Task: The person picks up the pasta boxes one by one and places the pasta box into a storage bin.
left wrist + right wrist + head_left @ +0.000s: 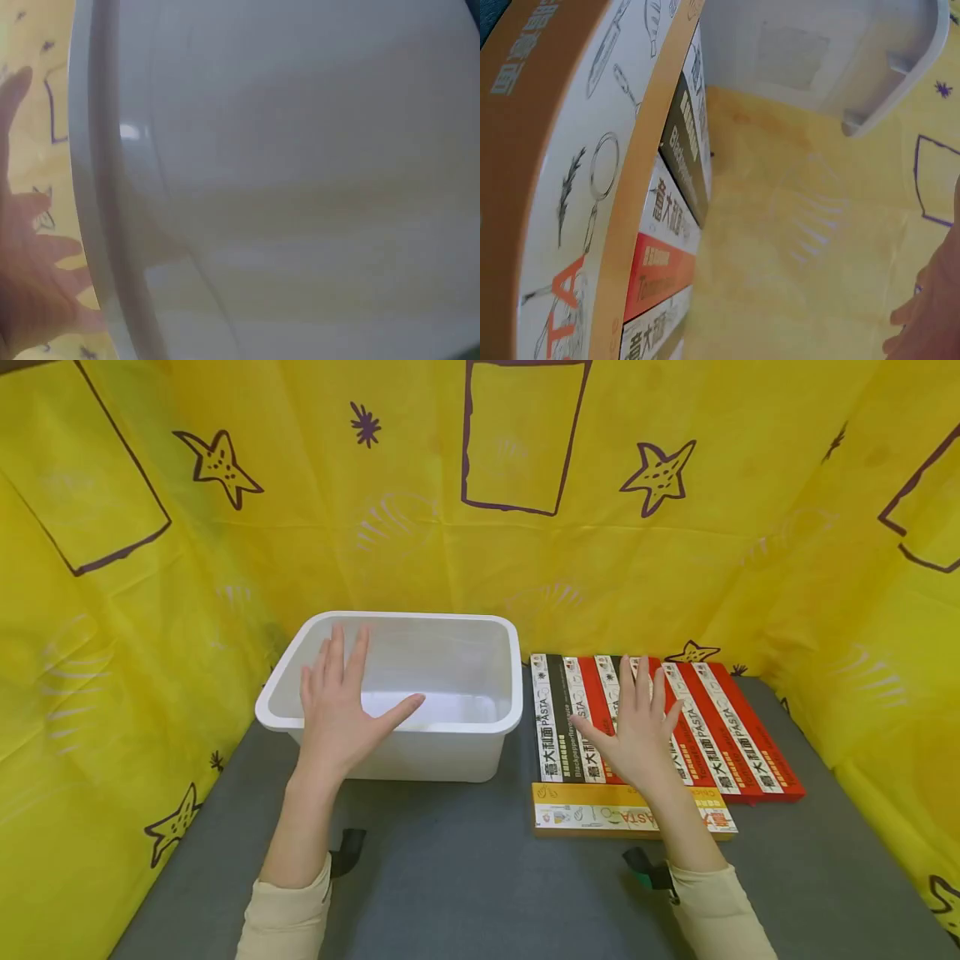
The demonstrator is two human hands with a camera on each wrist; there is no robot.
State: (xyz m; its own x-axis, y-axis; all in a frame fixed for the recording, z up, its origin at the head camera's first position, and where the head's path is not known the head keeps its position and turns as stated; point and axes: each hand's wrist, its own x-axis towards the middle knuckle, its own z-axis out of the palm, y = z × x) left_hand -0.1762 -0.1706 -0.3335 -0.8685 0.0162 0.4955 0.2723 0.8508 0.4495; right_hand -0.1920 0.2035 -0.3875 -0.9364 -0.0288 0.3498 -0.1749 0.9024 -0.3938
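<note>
My left hand [341,710] is spread flat, fingers straight, above the near left rim of a white plastic bin [450,627] that looks empty. The left wrist view is filled by the bin's wall [300,187], with my fingers [30,255] at its left edge. My right hand [641,727] hovers open, fingers straight, over a row of long pasta boxes: one black box [558,710] on the left, red boxes [738,735] to its right. A yellow pasta box [592,814] lies crosswise in front of them, close to my right wrist; it fills the right wrist view [562,172].
Everything rests on a dark grey tabletop [465,877]. Yellow cloth with purple stars and rectangles [517,527] walls in the back and both sides. The bin stands directly left of the boxes with a narrow gap between them.
</note>
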